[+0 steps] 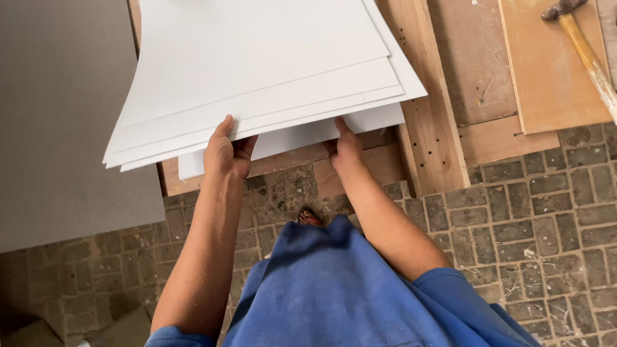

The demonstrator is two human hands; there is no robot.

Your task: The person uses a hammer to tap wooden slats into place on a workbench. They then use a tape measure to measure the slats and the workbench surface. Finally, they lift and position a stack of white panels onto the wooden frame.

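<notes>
A stack of several thin white sheets (258, 62) fans out in front of me, its near edge lifted. My left hand (226, 152) pinches that near edge, thumb on top and fingers beneath. Further right, my right hand (343, 146) grips the same edge from below, with only the thumb tip showing over the lowest sheet. The sheets lie over a wooden frame (430, 116) whose near rail shows below them.
A large grey board (58, 110) lies at the left. A hammer (589, 60) rests on a plywood panel (544, 72) at the top right. Below is a cobbled stone floor (553, 223), with my blue shirt and one foot visible.
</notes>
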